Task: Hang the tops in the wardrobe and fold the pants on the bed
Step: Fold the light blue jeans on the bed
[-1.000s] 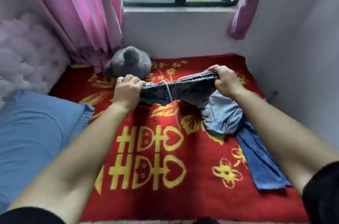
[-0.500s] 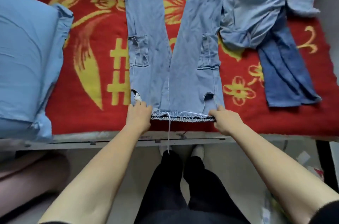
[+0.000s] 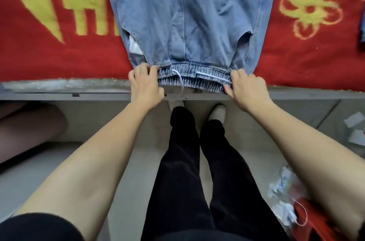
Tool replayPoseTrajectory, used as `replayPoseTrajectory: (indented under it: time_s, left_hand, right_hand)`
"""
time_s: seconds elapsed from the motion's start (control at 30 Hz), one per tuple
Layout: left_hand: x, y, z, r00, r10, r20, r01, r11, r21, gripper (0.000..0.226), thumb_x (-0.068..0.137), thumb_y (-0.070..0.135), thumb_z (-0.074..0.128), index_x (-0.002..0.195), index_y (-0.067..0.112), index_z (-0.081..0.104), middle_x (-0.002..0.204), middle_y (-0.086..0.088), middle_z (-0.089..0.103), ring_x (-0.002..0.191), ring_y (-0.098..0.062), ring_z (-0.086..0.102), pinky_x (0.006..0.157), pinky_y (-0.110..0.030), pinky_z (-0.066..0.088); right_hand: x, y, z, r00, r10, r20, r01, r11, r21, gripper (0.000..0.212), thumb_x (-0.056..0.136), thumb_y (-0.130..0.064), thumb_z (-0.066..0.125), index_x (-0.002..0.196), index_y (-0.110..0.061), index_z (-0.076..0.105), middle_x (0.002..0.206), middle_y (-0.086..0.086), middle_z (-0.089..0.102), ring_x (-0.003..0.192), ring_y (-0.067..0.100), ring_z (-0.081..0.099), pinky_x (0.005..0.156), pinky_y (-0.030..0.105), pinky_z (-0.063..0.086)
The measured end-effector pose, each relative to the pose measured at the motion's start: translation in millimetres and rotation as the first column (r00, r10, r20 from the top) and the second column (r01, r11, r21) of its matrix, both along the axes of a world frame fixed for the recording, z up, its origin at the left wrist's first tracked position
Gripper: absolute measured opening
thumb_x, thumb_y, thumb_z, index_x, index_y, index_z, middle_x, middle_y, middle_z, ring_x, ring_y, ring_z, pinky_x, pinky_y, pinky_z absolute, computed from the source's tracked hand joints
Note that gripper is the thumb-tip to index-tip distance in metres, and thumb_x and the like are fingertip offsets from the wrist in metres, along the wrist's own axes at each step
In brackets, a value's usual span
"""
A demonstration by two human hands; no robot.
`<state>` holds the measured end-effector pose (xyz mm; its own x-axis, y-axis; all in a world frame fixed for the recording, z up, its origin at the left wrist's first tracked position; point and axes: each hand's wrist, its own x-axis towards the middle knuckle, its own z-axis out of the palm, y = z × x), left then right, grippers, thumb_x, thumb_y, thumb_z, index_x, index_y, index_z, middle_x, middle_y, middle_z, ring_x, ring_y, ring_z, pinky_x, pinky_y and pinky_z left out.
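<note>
Light blue denim pants (image 3: 187,13) lie flat on the red and yellow bed cover (image 3: 45,53), legs running away from me and out of view at the top. Their elastic waistband (image 3: 195,79) with a white drawstring sits at the bed's near edge. My left hand (image 3: 145,85) grips the waistband's left end, fingers curled over the fabric. My right hand (image 3: 247,88) pinches the right end, thumb under the band.
The grey bed frame edge (image 3: 59,90) runs across the view below the cover. My black trouser legs (image 3: 189,161) and pale shoes stand on the floor. Crumpled plastic and a red bag (image 3: 296,207) lie at lower right. A sliver of dark blue garment (image 3: 362,29) shows at the right edge.
The pants went from held bunched above the bed to spread flat. Since then the view has tilted further down and closer; both hands still hold the waistband at the bed's edge.
</note>
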<state>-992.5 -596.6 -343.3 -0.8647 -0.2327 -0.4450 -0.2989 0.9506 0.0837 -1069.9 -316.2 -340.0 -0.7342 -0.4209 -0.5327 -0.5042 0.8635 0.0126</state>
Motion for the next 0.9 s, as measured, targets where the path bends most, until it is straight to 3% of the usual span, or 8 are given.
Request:
replayPoseTrajectory:
  time_s: [0.1,0.17,0.3,0.4,0.53,0.7,0.8,0.9]
  left_hand:
    - [12,4,-2,0.996,0.083,-0.024,-0.085,0.990,-0.113,0.060,0.071,0.013,0.066,0.129,0.015,0.047,0.138,-0.018,0.038,0.128,-0.038,0.035,0.103,-0.049,0.030]
    - [17,6,0,0.976,0.216,-0.041,-0.220,0.965,-0.144,0.054,0.078,0.014,0.064,0.130,0.016,0.046,0.135,-0.018,0.041,0.123,-0.038,0.041,0.097,-0.048,0.035]
    - [17,7,7,0.959,0.275,-0.068,-0.280,0.956,-0.086,0.036,0.088,0.010,0.057,0.123,0.009,0.049,0.118,-0.018,0.047,0.093,-0.039,0.054,0.063,-0.045,0.039]
    - [19,2,11,0.983,0.174,-0.062,-0.182,0.972,-0.147,0.034,0.084,0.004,0.058,0.117,0.008,0.051,0.116,-0.020,0.048,0.094,-0.038,0.050,0.056,-0.040,0.033]
    - [25,0,7,0.978,0.142,0.155,-0.108,0.972,-0.209,0.042,0.082,-0.006,0.053,0.120,0.011,0.047,0.119,-0.022,0.044,0.102,-0.039,0.046,0.062,-0.042,0.034]
    - [14,21,6,0.911,0.216,0.351,-0.148,0.966,-0.211,0.041,0.083,0.024,0.065,0.118,0.010,0.049,0.127,-0.018,0.041,0.119,-0.037,0.040,0.092,-0.046,0.040]
    - [4,27,8,0.985,0.103,0.138,-0.075,0.978,-0.195,0.031,0.079,0.016,0.061,0.107,0.003,0.054,0.117,-0.019,0.048,0.108,-0.038,0.044,0.088,-0.048,0.039]
    - [-5,37,11,0.994,-0.031,-0.109,0.029,0.999,-0.017,0.020,0.076,0.008,0.057,0.095,0.001,0.057,0.102,-0.022,0.053,0.093,-0.039,0.050,0.074,-0.047,0.039]
  right_hand:
    - [-4,-6,-1,0.995,0.096,0.024,-0.095,0.995,-0.030,0.023,0.099,-0.012,0.038,0.119,-0.005,0.047,0.101,0.017,0.058,0.079,0.039,0.068,0.053,0.038,0.036]
    - [-9,-2,2,0.992,0.108,0.064,-0.105,0.993,-0.050,0.026,0.094,-0.001,0.040,0.120,-0.004,0.044,0.100,0.019,0.055,0.076,0.041,0.067,0.050,0.038,0.033]
    - [-10,13,12,0.996,0.049,0.078,-0.041,0.994,-0.101,0.037,0.092,-0.007,0.050,0.128,-0.009,0.040,0.104,0.020,0.049,0.068,0.042,0.063,0.049,0.037,0.031]
    - [4,33,15,0.996,0.050,0.068,-0.037,0.982,-0.186,0.037,0.089,-0.019,0.058,0.123,-0.014,0.046,0.104,0.017,0.047,0.069,0.040,0.061,0.048,0.035,0.031]
    - [14,42,2,0.981,0.037,0.188,-0.008,0.989,-0.150,0.037,0.089,-0.026,0.059,0.122,-0.015,0.047,0.105,0.015,0.046,0.083,0.040,0.061,0.059,0.041,0.042]
    - [1,19,-9,0.915,0.029,0.403,-0.053,0.997,0.048,0.047,0.096,-0.047,0.053,0.136,-0.027,0.042,0.127,0.013,0.045,0.107,0.039,0.060,0.082,0.044,0.050]
    - [-15,26,-2,0.866,-0.042,0.499,0.058,0.998,-0.016,0.039,0.095,-0.052,0.051,0.129,-0.033,0.055,0.124,0.009,0.056,0.113,0.034,0.059,0.092,0.041,0.049]
    - [-34,39,4,0.871,-0.254,0.421,0.331,0.936,-0.120,0.032,0.096,-0.046,0.048,0.104,-0.024,0.069,0.110,0.012,0.069,0.106,0.037,0.062,0.088,0.042,0.051]
